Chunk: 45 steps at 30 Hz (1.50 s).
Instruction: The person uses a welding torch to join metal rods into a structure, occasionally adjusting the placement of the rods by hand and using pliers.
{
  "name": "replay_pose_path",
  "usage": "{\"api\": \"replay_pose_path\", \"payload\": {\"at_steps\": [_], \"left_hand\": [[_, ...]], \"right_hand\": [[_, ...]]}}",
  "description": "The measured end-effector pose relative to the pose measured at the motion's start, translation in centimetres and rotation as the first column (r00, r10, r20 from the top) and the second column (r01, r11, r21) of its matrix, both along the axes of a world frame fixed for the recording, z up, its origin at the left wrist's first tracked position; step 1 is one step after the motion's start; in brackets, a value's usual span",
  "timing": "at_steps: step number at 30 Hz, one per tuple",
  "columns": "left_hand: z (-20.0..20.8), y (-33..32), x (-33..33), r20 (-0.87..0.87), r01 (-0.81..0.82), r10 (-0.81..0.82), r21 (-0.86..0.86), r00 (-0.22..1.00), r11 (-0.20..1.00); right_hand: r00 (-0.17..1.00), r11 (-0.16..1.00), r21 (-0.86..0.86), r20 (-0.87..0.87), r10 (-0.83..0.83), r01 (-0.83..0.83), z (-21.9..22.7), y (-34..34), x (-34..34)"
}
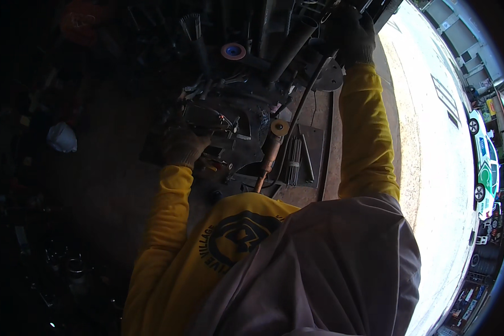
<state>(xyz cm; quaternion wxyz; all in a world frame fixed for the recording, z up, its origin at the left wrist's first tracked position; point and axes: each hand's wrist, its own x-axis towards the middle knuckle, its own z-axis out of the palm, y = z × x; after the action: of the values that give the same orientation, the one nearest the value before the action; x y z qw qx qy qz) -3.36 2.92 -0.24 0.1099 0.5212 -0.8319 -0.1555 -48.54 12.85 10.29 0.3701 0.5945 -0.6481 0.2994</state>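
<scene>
My left hand (186, 147), in a dark glove, rests at the left side of a cluttered dark workbench (246, 150), against dark metal parts. Its fingers are lost in shadow. My right arm stretches far forward, and my gloved right hand (357, 39) is at the back right among dark metal things, its fingers too dark to make out. A dark cable or rod (311, 89) runs from near that hand down toward the bench. Between my arms lies an angle grinder (271, 150) with a tan disc, beside a bundle of thin rods (294, 161).
A thick dark pipe (292, 50) slants up at the back, near an abrasive disc with a blue centre (233, 51). Several hand tools (207, 85) lie behind my left hand. A pale bag (62, 138) is at far left. A bright road with a parked car (486, 165) lies right.
</scene>
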Motion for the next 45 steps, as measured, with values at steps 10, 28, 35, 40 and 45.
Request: {"api": "replay_pose_path", "payload": {"at_steps": [10,28,35,40,45], "left_hand": [[-1.0,-0.7,0.9,0.121,-0.059,0.059,-0.007,0.991,0.998],[-0.4,-1.2,1.7,0.213,0.106,-0.107,0.017,0.971,0.994],[0.0,-0.8,1.1,0.278,0.072,-0.079,0.036,0.957,0.997],[0.2,-0.7,0.7,0.350,0.032,-0.036,0.019,0.936,0.999],[-0.3,-1.2,0.8,0.376,0.020,-0.042,0.062,0.926,0.998]], "right_hand": [[0.457,0.913,-0.397,0.797,0.395,-0.097,-6.5,-5.1,1.6],[0.617,0.833,0.186,0.756,0.217,-0.521,-19.7,0.4,29.6],[0.781,0.637,0.574,0.620,0.074,-0.516,-21.4,-1.6,32.4],[0.799,0.583,0.654,0.601,-0.012,-0.482,-21.6,-2.4,33.1],[0.618,0.645,0.541,0.775,-0.133,-0.539,-21.2,-2.2,33.1]]}}
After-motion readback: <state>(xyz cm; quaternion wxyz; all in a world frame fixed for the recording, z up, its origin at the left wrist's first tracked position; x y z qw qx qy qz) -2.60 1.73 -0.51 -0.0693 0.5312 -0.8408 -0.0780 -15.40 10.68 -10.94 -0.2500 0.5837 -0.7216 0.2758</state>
